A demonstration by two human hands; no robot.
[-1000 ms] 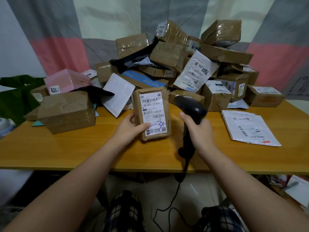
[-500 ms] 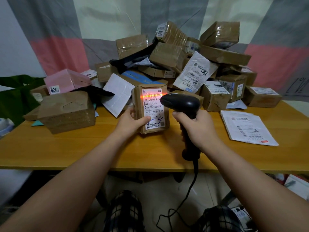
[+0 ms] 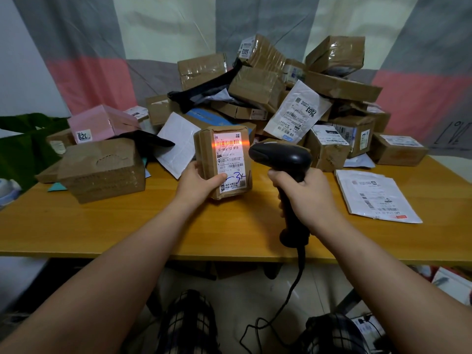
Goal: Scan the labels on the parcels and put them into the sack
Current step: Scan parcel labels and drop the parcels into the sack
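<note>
Centrally, a brown parcel [image 3: 204,159] is held upright by the left hand [image 3: 198,183], with the fingers [image 3: 219,178] clasped round its lower part. A black barcode scanner [image 3: 281,155] is gripped at the handle by the right hand [image 3: 306,198]. Its red beam [image 3: 231,143] is cast across the top barcode of the label [image 3: 231,162]. Further parcels [image 3: 258,85] are heaped behind on the surface [image 3: 127,226].

- The front strip of the desk [image 3: 127,221] is bare from its left edge to the left hand [image 3: 199,182].
- A pile [image 3: 258,85] of parcels blocks the whole back of the desk.
- A brown box [image 3: 102,169] juts from the pile into the bare strip at left.
- Flat mailers [image 3: 375,195] lie near the right hand [image 3: 306,195], with bare desk between them.
- Only a narrow gap separates the held parcel [image 3: 224,162] from the scanner [image 3: 281,157].
- The scanner's cable [image 3: 293,284] hangs below the desk's front edge.
</note>
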